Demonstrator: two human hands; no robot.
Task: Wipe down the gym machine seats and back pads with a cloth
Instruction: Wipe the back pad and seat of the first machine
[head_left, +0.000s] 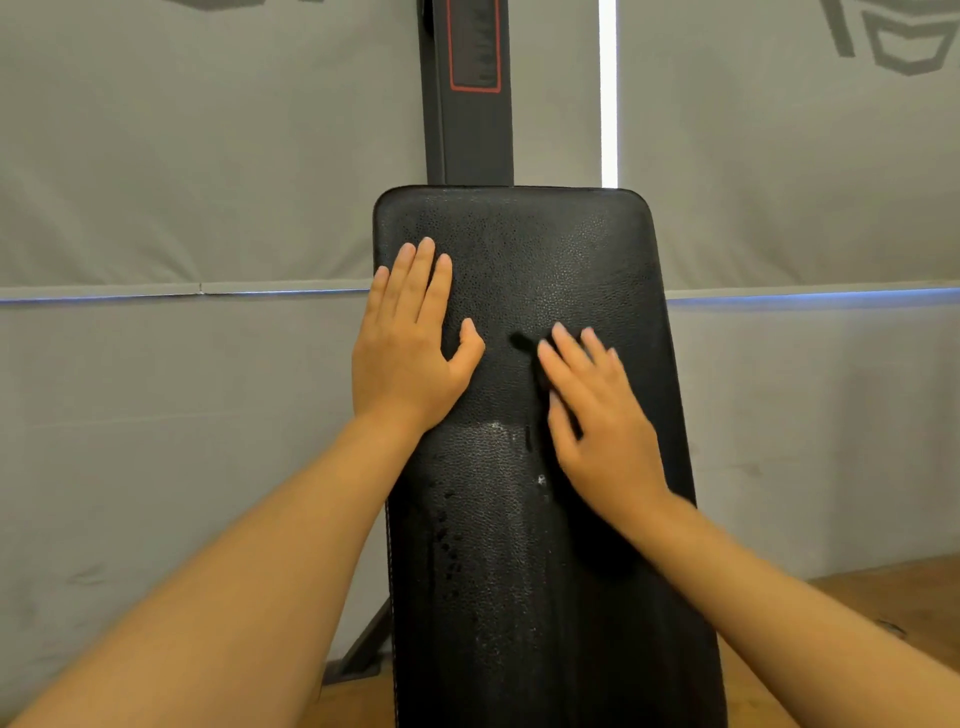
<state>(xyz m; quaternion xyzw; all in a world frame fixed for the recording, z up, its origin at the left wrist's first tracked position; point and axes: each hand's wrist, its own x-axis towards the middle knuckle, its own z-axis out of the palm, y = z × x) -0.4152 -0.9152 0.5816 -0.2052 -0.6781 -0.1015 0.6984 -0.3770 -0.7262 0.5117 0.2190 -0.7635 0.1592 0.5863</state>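
A black padded back pad (540, 249) stands tilted in front of me, filling the middle of the view. My left hand (410, 343) lies flat on its upper left part, fingers straight and together, thumb spread. My right hand (597, 415) rests on the pad's right middle with fingers nearly straight. A dark shape (521, 341) shows just past its fingertips, and I cannot tell whether it is a dark cloth or a shadow. Wet streaks and drops (457, 545) glisten on the lower pad.
A black metal upright (470, 135) with a red-outlined label rises behind the pad. Grey padded wall panels (182, 182) cover the background. A black frame leg (363, 649) stands at the lower left, on a wooden floor (883, 597).
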